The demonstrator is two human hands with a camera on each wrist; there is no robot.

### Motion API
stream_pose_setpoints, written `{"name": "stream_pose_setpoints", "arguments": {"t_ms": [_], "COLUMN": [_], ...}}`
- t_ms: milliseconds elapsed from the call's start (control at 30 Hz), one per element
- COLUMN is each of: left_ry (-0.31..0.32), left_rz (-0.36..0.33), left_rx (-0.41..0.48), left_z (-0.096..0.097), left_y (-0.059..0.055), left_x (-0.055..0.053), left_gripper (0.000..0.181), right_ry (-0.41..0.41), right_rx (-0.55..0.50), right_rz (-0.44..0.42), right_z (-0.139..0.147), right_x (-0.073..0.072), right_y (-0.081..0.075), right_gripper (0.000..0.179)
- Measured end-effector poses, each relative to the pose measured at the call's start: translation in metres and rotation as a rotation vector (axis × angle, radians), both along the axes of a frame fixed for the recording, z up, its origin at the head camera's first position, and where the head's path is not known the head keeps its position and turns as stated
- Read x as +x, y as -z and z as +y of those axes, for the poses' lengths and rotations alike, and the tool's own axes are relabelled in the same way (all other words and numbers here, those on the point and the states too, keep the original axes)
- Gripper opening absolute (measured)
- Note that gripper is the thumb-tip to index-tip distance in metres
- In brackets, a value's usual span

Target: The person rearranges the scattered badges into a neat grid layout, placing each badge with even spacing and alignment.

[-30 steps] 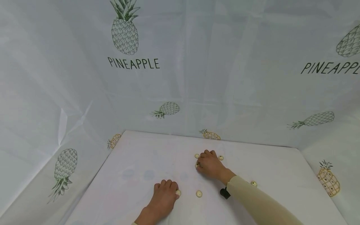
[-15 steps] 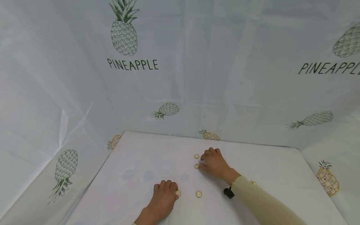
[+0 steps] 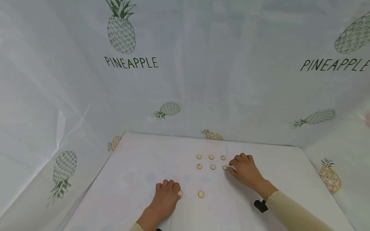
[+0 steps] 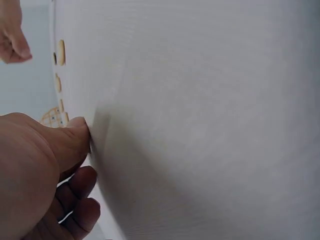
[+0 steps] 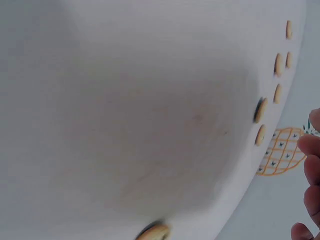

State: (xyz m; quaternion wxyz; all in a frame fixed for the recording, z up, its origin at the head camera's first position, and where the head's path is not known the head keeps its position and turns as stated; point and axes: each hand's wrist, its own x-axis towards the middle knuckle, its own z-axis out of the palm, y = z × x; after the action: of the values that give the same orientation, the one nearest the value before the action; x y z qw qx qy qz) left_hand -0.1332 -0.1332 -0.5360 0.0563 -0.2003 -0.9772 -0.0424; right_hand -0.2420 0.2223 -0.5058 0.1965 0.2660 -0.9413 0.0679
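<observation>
My left hand (image 3: pixel 166 199) rests on the table with a small pale wooden disc (image 3: pixel 180 193) between thumb and index finger. In the left wrist view the left thumb and curled fingers (image 4: pixel 70 145) press down at the white cover, and the disc itself is hidden. To the right, my right hand (image 3: pixel 245 170) hovers low with loosely bent fingers; its thumb tip is right beside the front-right disc (image 3: pixel 225 167) of two rows of three. In the right wrist view, the right hand's fingers (image 5: pixel 311 145) hold nothing. A lone disc (image 3: pixel 200 194) lies between the hands.
The white-covered table (image 3: pixel 144 154) meets a pineapple-printed sheet (image 3: pixel 185 80) at its back and sides. A black strap piece (image 3: pixel 261 206) hangs under the right sleeve (image 3: pixel 292 210). One more disc (image 5: pixel 155 232) shows at the bottom of the right wrist view.
My right hand has moved rightward off the back group of discs, uncovering several. The left hand has stayed at its disc. The view has shifted slightly.
</observation>
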Motion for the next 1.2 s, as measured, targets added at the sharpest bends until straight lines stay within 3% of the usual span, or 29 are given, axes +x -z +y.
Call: {"name": "stream_pose_setpoints", "arguments": {"t_ms": [267, 433, 567, 733, 1033, 1200], "left_ry": [0.001, -0.023, -0.028, -0.031, -0.045, -0.042], "left_rz": [-0.014, -0.013, -0.033, -0.009, -0.040, -0.041], "left_rx": [-0.006, 0.042, 0.067, 0.073, 0.092, 0.101], "left_z": [0.000, -0.006, -0.010, -0.009, 0.001, 0.008], "left_y": [0.000, 0.004, 0.007, 0.005, -0.001, -0.001], "left_x": [-0.006, -0.001, 0.005, 0.005, -0.001, -0.005], "left_gripper": [0.028, 0.026, 0.026, 0.027, 0.027, 0.027], "right_ry": [0.003, 0.012, 0.051, 0.085, 0.007, 0.043], "right_rx": [-0.017, -0.017, 0.011, 0.021, 0.003, 0.007], "right_rz": [0.080, 0.136, 0.067, -0.039, -0.046, -0.062], "right_z": [0.046, 0.069, 0.082, 0.091, 0.100, 0.105], "right_x": [0.016, 0.025, 0.037, 0.045, 0.045, 0.045], "right_y": [0.001, 0.009, 0.019, 0.023, 0.026, 0.026], "right_gripper": [0.011, 0.016, 0.018, 0.023, 0.028, 0.013]}}
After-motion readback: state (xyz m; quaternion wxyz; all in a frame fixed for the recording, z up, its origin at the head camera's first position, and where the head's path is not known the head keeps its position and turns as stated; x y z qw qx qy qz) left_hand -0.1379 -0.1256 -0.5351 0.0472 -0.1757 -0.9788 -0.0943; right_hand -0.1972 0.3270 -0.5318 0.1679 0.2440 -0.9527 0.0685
